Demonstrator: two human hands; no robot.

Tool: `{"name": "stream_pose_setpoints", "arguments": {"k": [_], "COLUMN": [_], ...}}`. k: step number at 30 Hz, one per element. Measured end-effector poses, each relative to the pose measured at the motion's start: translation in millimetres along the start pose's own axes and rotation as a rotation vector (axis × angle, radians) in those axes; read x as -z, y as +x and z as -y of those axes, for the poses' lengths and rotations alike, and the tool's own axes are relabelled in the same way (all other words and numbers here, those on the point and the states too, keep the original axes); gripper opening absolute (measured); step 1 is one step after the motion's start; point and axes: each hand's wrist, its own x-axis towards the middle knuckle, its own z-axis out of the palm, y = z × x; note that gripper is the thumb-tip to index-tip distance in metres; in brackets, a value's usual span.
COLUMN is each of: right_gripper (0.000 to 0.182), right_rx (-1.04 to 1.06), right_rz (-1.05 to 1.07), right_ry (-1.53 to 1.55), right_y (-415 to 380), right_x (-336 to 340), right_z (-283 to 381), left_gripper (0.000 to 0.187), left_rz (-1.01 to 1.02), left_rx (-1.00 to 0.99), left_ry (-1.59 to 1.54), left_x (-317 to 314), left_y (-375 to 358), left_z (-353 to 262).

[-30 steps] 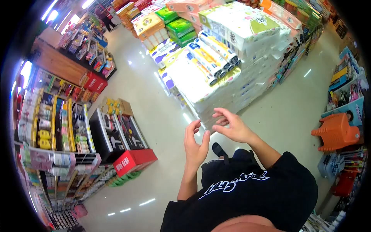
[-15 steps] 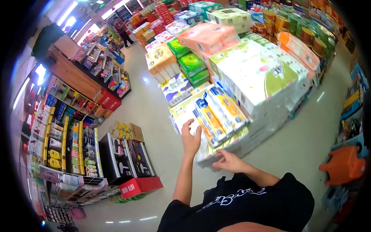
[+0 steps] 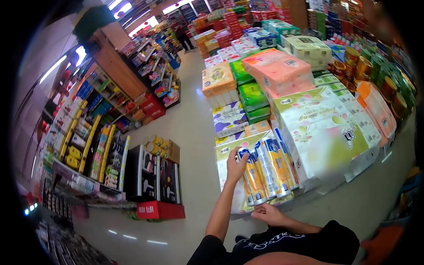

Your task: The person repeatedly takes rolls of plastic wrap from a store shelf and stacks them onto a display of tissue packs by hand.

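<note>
Several blue, yellow and silver cans (image 3: pixel 276 165) lie side by side on a white and green tissue pack (image 3: pixel 226 154) at the near end of the stack. At the far end of the leftmost can (image 3: pixel 254 181), my left hand (image 3: pixel 237 164) has its fingers wrapped round the can's top. My right hand (image 3: pixel 268 214) is at the near ends of the cans, fingers bent; whether it touches them I cannot tell. A larger white and green tissue pack (image 3: pixel 327 132) stands right beside the cans.
Pink tissue packs (image 3: pixel 278 70) and green ones (image 3: pixel 254 97) are piled farther back. Hair dryer boxes on a display (image 3: pixel 150 176) with a red base (image 3: pixel 160 210) stand at the left, near shelves (image 3: pixel 88 145). A person (image 3: pixel 183 37) stands in the far aisle.
My left hand has moved from beside the cans onto the leftmost one and closed round its end. My right hand has come in to the cans' near ends. The view has turned.
</note>
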Motion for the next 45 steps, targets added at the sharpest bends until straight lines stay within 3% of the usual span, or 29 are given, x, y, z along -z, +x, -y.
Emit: {"name": "stream_pose_setpoints", "arguments": {"k": [2,3,5,7,16,17,23,29,30,31,33,35,39,45], "right_gripper": [0.055,0.055,0.054,0.052,0.054,0.054,0.049,0.047,0.045,0.045,0.044,0.045,0.046,0.047], "right_rx": [0.024,0.022,0.110,0.078,0.296,0.321,0.228,0.367,0.384,0.377,0.593,0.579,0.500,0.372], "right_rz": [0.027,0.044,0.198,0.275,0.750,0.805,1.202,1.453,1.492,1.548,1.611,1.691,1.790,1.847], "right_ry": [-0.201,-0.218,-0.385,-0.416,-0.702,-0.703,-0.771,-0.860,-0.869,-0.880,-1.170,-1.235,-1.109,-0.858], "right_y": [-11.7,-17.9,-28.1,-34.3,-70.4,-75.8,-107.7,-146.1,-151.5,-157.2,-166.0,-167.5,-197.6,-246.2], "right_x": [-10.7,-20.2,-40.8,-69.0,-219.5,-237.6,-347.6,-434.0,-446.1,-460.1,-489.5,-516.3,-577.5,-681.6], "right_z": [20.3,24.6,29.1,27.5,4.7,1.6,-46.8,-76.3,-80.2,-83.6,-89.3,-107.5,-130.1,-181.6], "left_gripper": [0.046,0.046,0.045,0.041,0.036,0.037,0.038,0.043,0.044,0.046,0.048,0.049,0.049,0.042], "left_rz": [-0.200,-0.224,-0.254,-0.354,-1.091,-1.188,-1.747,-2.226,-2.299,-2.334,-2.439,-2.557,-2.719,-2.751], "left_rx": [-0.119,-0.115,-0.055,-0.051,-0.347,-0.366,-0.422,-0.530,-0.462,-0.389,-0.365,-0.350,-0.339,-0.154], "left_ry": [-0.004,-0.007,-0.309,-0.324,-0.264,-0.239,0.018,0.312,0.426,0.486,0.538,0.584,0.618,0.899], "left_x": [10.9,22.0,54.6,98.5,269.9,286.7,311.7,299.3,295.0,287.5,279.0,271.1,268.2,300.3], "left_y": [-18.0,-28.3,-53.6,-91.0,-328.7,-363.5,-558.1,-687.0,-699.6,-717.2,-738.2,-759.4,-801.8,-890.1], "left_z": [-16.7,-18.6,-19.6,-36.2,-87.4,-69.3,-90.8,-115.3,-121.1,-117.5,-114.2,-105.5,-108.4,-102.5]}}
